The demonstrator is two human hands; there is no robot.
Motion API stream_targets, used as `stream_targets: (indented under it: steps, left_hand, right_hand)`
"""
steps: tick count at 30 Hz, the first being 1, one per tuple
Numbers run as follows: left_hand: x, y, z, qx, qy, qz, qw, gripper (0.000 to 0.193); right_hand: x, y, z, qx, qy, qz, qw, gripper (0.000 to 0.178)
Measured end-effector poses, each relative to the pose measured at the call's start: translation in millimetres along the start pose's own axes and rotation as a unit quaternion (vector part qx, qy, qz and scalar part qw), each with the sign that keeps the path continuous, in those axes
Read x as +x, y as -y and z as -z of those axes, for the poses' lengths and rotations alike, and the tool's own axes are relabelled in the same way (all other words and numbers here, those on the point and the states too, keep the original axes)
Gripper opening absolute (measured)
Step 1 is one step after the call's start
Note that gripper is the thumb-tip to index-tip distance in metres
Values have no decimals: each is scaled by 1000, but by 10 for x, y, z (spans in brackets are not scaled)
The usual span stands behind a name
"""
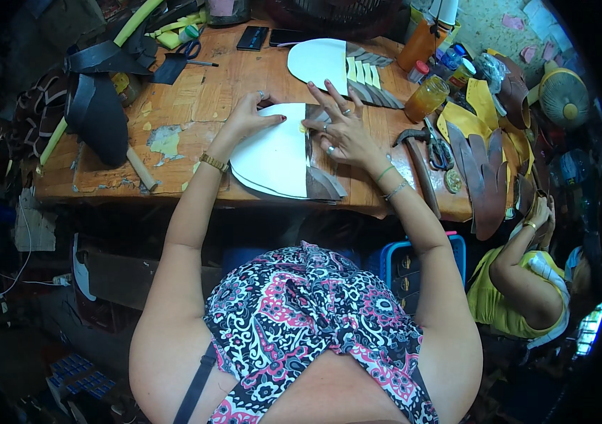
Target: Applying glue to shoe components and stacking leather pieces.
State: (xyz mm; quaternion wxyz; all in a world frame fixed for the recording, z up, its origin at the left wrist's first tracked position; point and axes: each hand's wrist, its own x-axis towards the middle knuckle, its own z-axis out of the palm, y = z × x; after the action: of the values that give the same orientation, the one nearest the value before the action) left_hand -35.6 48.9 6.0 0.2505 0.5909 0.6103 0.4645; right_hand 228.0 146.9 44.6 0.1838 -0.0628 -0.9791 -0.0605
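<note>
A white half-round piece, with at least one more layer under it, lies at the table's near edge. Grey-brown strips fan out from its straight right side. My left hand grips its far edge, the thumb on the white face. Over the straight edge, my right hand has its fingers spread. Its thumb side touches the strips near a small yellow spot, and its far fingertips reach toward a second white half-round piece. That piece has grey strips and yellow bands.
On the right stand an amber jar, a hammer, scissors and brown leather pieces. Dark shoe-shaped leather hangs at the left. A phone lies at the back. Another person sits at the right.
</note>
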Motion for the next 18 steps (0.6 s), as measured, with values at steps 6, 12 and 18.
stream_targets:
  steps: [6, 12, 18]
  left_hand:
    - [-3, 26, 4, -28, 5, -18, 999, 40]
    - [-14, -10, 26, 3, 8, 17, 1000, 42]
    - [-12, 34, -4, -3, -15, -8, 1000, 40]
  right_hand:
    - [-77, -38, -311, 151, -8, -54, 987, 57]
    - [-323, -21, -354, 285, 30, -77, 955, 54]
    - [-465, 364, -112, 257, 55, -91, 961, 55]
